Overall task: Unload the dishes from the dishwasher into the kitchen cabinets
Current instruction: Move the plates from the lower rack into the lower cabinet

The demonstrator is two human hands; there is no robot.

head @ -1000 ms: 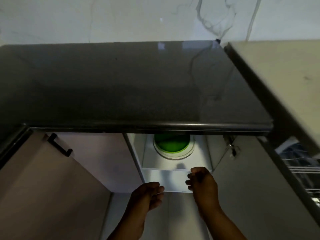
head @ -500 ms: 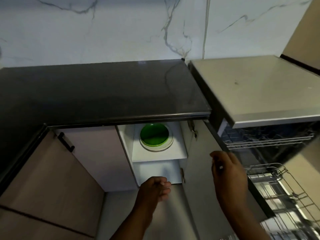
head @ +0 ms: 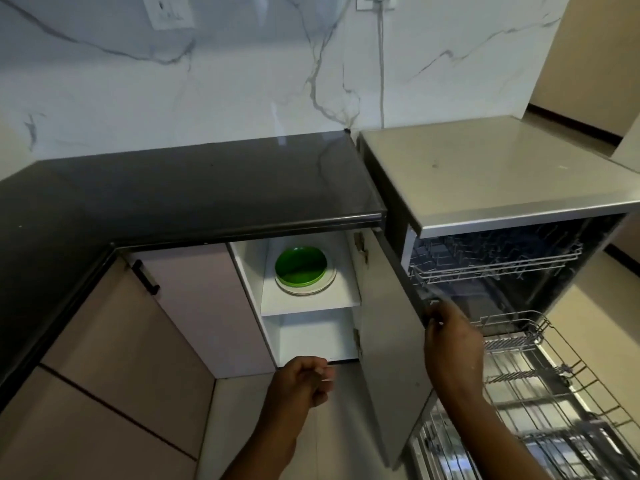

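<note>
A stack of green plates (head: 300,268) sits on a wider pale plate (head: 327,287) on the upper shelf (head: 311,303) of the open white cabinet. Its door (head: 391,358) stands swung out to the right. My right hand (head: 453,348) grips the door's top edge, fingers curled over it by a dark handle. My left hand (head: 301,382) hangs loosely curled in front of the lower shelf and holds nothing. Right of the door, the dishwasher (head: 485,174) stands open, its upper rack (head: 491,268) inside and its lower rack (head: 540,375) pulled out.
A dark countertop (head: 173,188) runs above the cabinet and turns a corner at the left. A closed cabinet door with a black handle (head: 147,277) is left of the open one. A cable (head: 381,64) hangs down the marble wall.
My view has risen and swung right. My right hand left the shelf front, moved right and took hold of the door's top edge. The left hand stayed low.
</note>
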